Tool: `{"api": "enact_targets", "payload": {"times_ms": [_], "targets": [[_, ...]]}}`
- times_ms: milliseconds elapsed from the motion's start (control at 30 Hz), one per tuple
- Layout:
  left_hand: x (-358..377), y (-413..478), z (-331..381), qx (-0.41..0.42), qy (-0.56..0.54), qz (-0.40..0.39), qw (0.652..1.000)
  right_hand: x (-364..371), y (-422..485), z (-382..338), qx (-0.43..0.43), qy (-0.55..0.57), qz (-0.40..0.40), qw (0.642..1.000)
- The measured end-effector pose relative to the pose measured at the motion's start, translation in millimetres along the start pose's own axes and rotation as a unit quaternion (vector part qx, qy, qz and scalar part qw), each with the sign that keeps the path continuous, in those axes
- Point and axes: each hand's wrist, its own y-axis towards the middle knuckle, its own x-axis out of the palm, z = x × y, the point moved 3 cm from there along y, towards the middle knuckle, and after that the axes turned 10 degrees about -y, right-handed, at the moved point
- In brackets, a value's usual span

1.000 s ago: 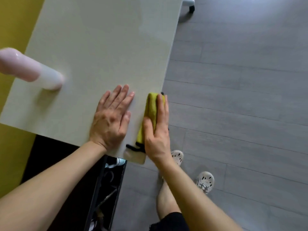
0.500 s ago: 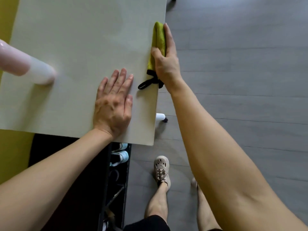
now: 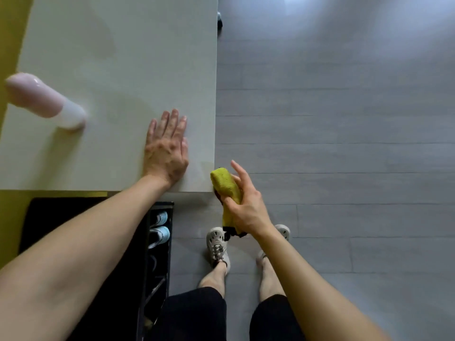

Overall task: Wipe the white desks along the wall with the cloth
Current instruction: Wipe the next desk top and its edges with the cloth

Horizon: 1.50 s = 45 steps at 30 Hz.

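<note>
The white desk [image 3: 118,57] fills the upper left, against a yellow wall. My left hand [image 3: 167,148] lies flat on the desk near its front right corner, fingers straight. My right hand [image 3: 246,205] holds the folded yellow-green cloth [image 3: 225,185] just off the desk's right edge, beside that corner, over the floor. The thumb and lower fingers curl round the cloth while the upper fingers stick out. A dark loop of the cloth hangs below the hand.
A pink and white bottle-shaped object [image 3: 46,102] stands on the desk's left side. A black shoe rack [image 3: 157,242] with shoes sits below the desk's front edge. Grey plank floor [image 3: 344,143] spreads to the right. A desk caster [image 3: 219,20] shows at the top.
My right hand has drawn the cloth back along the desk's right edge from the far end and lifted it off beside the front corner. My left hand stays flat on the desk.
</note>
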Motion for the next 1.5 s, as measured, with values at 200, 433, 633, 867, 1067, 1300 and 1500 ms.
{"api": "enact_targets", "payload": {"times_ms": [200, 433, 633, 867, 1067, 1300, 1500], "targets": [[-30, -31, 34, -0.147, -0.268, -0.066, 0.95, -63, -41, -26, 0.03, -0.037, 0.082, 0.996], [-99, -129, 58, -0.335, -0.748, -0.081, 0.568, -18, -36, -143, -0.085, -0.061, 0.004, 0.994], [-133, -159, 2, -0.369, -0.765, 0.073, 0.523, 48, -34, -227, -0.262, -0.283, -0.179, 0.905], [-109, -221, -95, -0.551, -0.699, 0.222, 0.397, 79, 29, -234, -0.386, -0.434, -0.244, 0.777], [-92, -193, -108, -0.558, -0.653, 0.307, 0.41, 115, 120, -236, -0.477, -0.504, -0.246, 0.677], [-72, -128, -72, -0.68, -0.435, 0.306, 0.505, 131, 231, -253, -0.354, -0.365, -0.16, 0.846], [-57, -105, -60, -0.688, -0.315, 0.305, 0.578, 188, 255, -293, -0.449, -0.272, -0.166, 0.835]]}}
